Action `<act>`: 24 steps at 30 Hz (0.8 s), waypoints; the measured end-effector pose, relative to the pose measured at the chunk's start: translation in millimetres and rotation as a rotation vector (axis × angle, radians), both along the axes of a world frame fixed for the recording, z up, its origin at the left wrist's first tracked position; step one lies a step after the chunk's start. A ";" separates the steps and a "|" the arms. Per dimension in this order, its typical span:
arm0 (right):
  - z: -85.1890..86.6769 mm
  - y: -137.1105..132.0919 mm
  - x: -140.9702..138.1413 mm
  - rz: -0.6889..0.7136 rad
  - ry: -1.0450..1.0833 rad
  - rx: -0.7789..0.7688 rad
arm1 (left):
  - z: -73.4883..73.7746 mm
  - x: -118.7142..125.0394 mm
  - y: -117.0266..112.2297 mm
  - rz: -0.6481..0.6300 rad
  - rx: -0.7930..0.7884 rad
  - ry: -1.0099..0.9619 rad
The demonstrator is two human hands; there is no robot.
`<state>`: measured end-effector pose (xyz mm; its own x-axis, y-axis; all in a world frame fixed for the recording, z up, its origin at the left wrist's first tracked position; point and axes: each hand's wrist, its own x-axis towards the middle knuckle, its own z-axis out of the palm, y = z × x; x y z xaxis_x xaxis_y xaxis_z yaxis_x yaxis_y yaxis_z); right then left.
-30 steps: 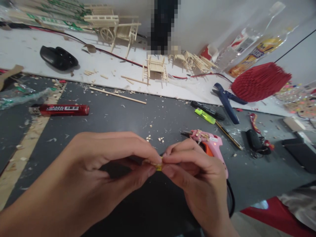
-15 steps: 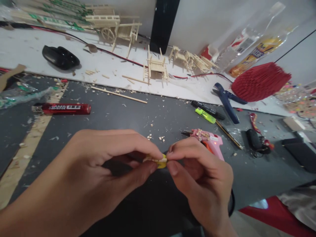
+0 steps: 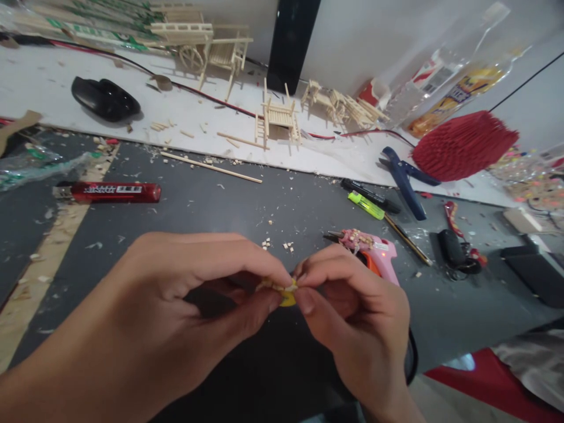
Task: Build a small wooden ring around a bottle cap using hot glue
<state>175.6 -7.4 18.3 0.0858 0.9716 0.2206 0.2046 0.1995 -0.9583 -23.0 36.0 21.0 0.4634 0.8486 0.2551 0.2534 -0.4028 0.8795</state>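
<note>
Between the fingertips of both hands is a small yellow piece [image 3: 288, 298] with a pale, wood-coloured strip along its top; the fingers cover most of it, so its kind is unclear. My left hand [image 3: 189, 305] pinches it from the left between thumb and forefinger. From the right, my right hand [image 3: 352, 305] closes thumb and forefinger on its other end. A pink glue gun [image 3: 374, 249] lies just beyond my right hand. Tiny pale wood offcuts [image 3: 288, 246] are scattered on the grey table [image 3: 238, 214] past the fingertips.
A red lighter [image 3: 115, 192] lies at left, near a thin wooden stick [image 3: 211, 167]. Small stick-built models [image 3: 278, 117] stand on a white board [image 3: 176, 132] at the back. Blue cutters [image 3: 403, 182], a green highlighter [image 3: 365, 205] and keys [image 3: 462, 258] lie at right.
The right fingers have shifted slightly left and closer over the yellow piece, which has tilted a little and shows more of its lower side. The left hand keeps its pinch.
</note>
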 end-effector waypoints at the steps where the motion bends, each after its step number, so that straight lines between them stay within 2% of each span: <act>1: -0.2 -0.5 0.0 0.001 0.015 -0.011 | -0.5 -0.1 -0.4 0.003 -0.008 -0.003; 15: -3.3 -2.8 -4.7 0.003 0.177 -0.091 | -0.3 -0.3 -1.6 0.012 -0.020 0.015; 18: -1.9 -1.9 -3.4 0.000 0.108 -0.028 | -0.3 0.7 0.0 0.013 0.030 0.014; 24: -3.7 -3.8 4.5 0.005 -0.163 0.116 | -1.8 -0.6 0.5 0.033 0.124 0.028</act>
<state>180.1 -11.2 14.6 0.0355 0.9390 0.3420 0.3540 0.3082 -0.8830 -23.6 36.5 19.2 0.4444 0.8260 0.3468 0.2918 -0.4995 0.8157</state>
